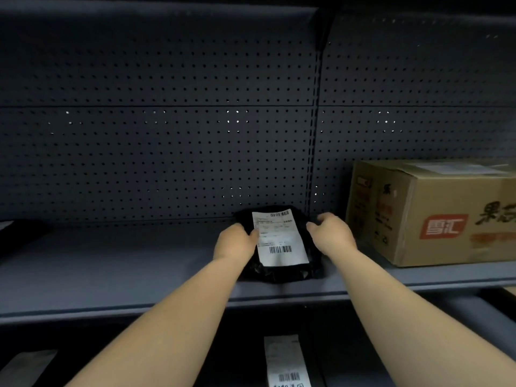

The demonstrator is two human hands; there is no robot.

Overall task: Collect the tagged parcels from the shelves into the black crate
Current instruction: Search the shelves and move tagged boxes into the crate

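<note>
A black plastic parcel (279, 272) with a white barcode label lies flat on the grey shelf (139, 263), close to the pegboard back. My left hand (236, 241) grips its left edge, thumb on the label. My right hand (332, 233) curls over its right edge, fingers touching the black wrap. Both forearms reach in from below. The black crate is out of view.
A brown cardboard box (430, 213) with red and black print stands on the same shelf, just right of my right hand. A dark item (16, 236) sits at the far left. Below, another labelled dark parcel (284, 361) lies on the lower shelf.
</note>
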